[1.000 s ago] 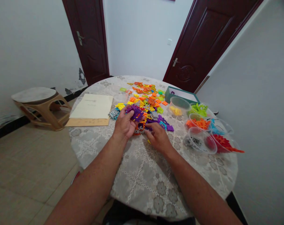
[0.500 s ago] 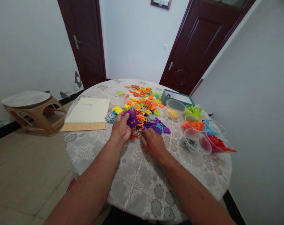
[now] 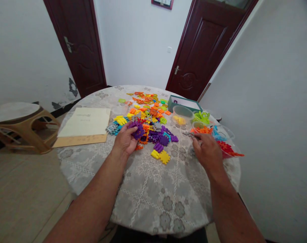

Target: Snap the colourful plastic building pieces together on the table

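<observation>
At the left front of a heap of mixed plastic building pieces (image 3: 153, 116), my left hand (image 3: 125, 139) is closed on purple building pieces (image 3: 137, 132). My right hand (image 3: 208, 148) pinches a grey building piece (image 3: 189, 134) over the right side of the table, beside the clear tubs. It hides most of the nearest tub. Just in front of the heap lie a purple piece (image 3: 158, 147), a small yellow piece (image 3: 155, 154) and a flat yellow toothed piece (image 3: 165, 157).
The round table has a patterned cloth (image 3: 145, 199). Clear tubs on the right hold yellow pieces (image 3: 179, 119), orange pieces (image 3: 203, 130), blue pieces (image 3: 218, 134) and red pieces (image 3: 228, 149). A green box (image 3: 185, 103) stands behind them. Left are papers (image 3: 84, 123) and a stool (image 3: 22, 126).
My right hand has moved from the heap to the tubs on the right, carrying a grey piece. Purple and yellow pieces now show where it was. The left hand keeps its purple pieces.
</observation>
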{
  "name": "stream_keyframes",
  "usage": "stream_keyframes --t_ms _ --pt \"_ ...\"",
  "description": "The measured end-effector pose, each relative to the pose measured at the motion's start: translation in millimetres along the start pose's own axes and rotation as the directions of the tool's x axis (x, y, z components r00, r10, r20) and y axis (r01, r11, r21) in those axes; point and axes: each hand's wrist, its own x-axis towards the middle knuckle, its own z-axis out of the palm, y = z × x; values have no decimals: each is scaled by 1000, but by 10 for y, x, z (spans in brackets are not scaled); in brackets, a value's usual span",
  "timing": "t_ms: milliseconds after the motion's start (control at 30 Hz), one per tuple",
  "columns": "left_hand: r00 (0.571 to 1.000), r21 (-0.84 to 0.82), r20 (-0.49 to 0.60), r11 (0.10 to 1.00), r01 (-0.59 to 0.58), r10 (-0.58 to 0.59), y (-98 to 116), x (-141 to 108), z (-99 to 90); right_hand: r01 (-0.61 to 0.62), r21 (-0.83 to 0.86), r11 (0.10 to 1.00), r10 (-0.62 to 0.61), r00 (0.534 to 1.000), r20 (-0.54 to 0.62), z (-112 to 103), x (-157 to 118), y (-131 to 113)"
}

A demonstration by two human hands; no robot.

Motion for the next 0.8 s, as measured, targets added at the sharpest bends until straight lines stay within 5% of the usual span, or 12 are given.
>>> stream_keyframes --t_ms 133,267,367,533,800 --pt "1000 26 20 1000 -10 10 -22 -13 9 -65 -206 976 53 997 -64 -81 -95 322" --pt "1000 8 -1 1000 -21 21 -37 2 10 -54 -146 988 39 994 -106 -53 -162 180" --pt "1000 4 -5 1000 -21 21 -31 -4 14 52 131 990 -61 996 68 47 -230 -168" --pt "1000 41 18 999 11 -12 -8 -56 22 65 283 957 -196 861 469 341 -422 -654" --pt "1000 43 -5 999 -10 10 -38 -39 5 -185 487 854 -108 851 514 514 -542 -572"
